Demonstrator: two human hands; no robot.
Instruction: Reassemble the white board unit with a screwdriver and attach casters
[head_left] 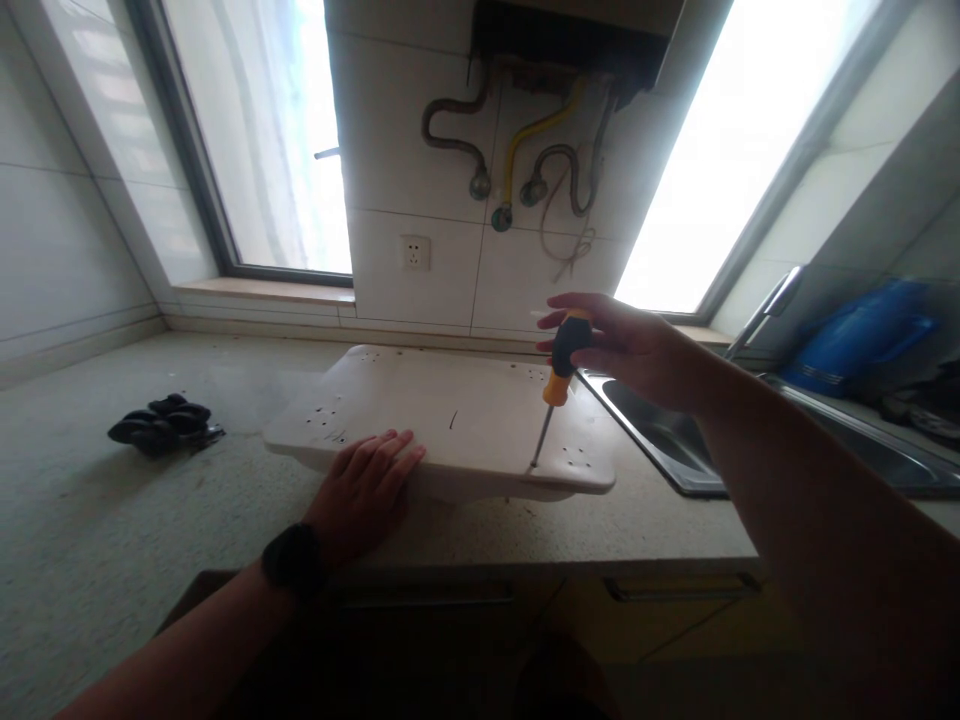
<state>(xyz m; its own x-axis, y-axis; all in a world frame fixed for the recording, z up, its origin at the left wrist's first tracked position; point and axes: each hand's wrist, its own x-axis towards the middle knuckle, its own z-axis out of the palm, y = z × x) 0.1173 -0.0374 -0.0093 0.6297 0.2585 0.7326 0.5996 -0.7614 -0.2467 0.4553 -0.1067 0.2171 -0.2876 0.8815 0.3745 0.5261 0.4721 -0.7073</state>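
A white panel [450, 400] with rounded corners and groups of small holes lies on the countertop, its near edge raised a little above the surface. My right hand [619, 345] grips a yellow and black screwdriver [573, 345] by the handle. The shaft slants down, and its tip meets the panel near the front right edge, at a small dark spot I cannot make out clearly. Flat on the panel's front left edge rests my left hand [367, 485], fingers stretched out, a black watch on the wrist.
Black plastic parts [165, 425] sit on the countertop [247, 530] at the left. A steel sink [667, 430] with a faucet [769, 310] lies to the right, a blue jug-like container [862, 335] behind it. Hoses [517, 140] hang on the wall above an outlet [416, 253].
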